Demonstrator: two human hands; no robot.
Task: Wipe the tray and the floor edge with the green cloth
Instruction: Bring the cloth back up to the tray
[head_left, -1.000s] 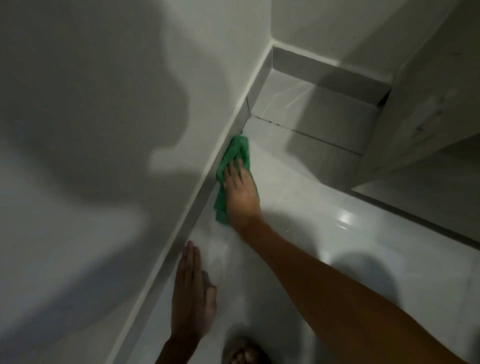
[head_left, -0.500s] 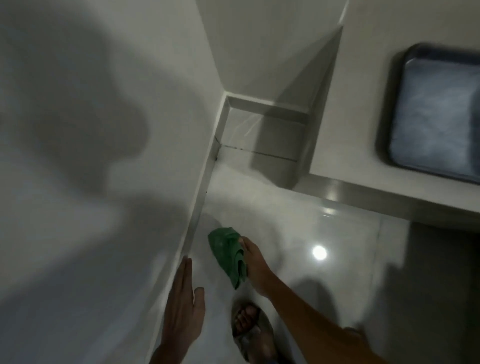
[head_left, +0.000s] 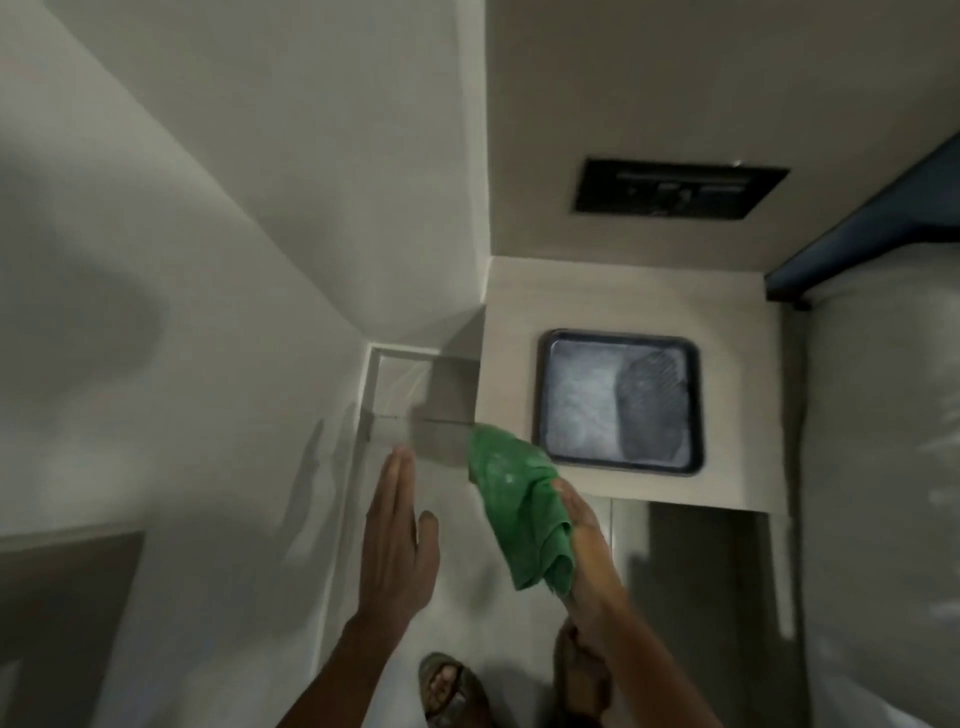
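Note:
My right hand (head_left: 589, 551) grips the green cloth (head_left: 519, 499), which hangs bunched in the air just left of and below the tray. The tray (head_left: 540, 395) is dark-rimmed and square, with a pale dusty inside and a darker ribbed patch on its right half; it rests on a low beige cabinet top (head_left: 727, 467). My left hand (head_left: 397, 540) is held flat with fingers together, empty, over the pale floor beside the left wall. The floor edge (head_left: 358, 467), a light skirting strip, runs along that wall to the far corner.
A white wall fills the left side. A black socket panel (head_left: 680, 189) sits on the wall above the cabinet. A plastic-covered mattress (head_left: 883, 467) with a dark frame stands at the right. My sandalled feet (head_left: 452, 686) are on the glossy floor below.
My right hand lifted the green cloth off the floor edge and carried it up and right toward the tray. The view rose, bringing the cabinet top and tray into sight.

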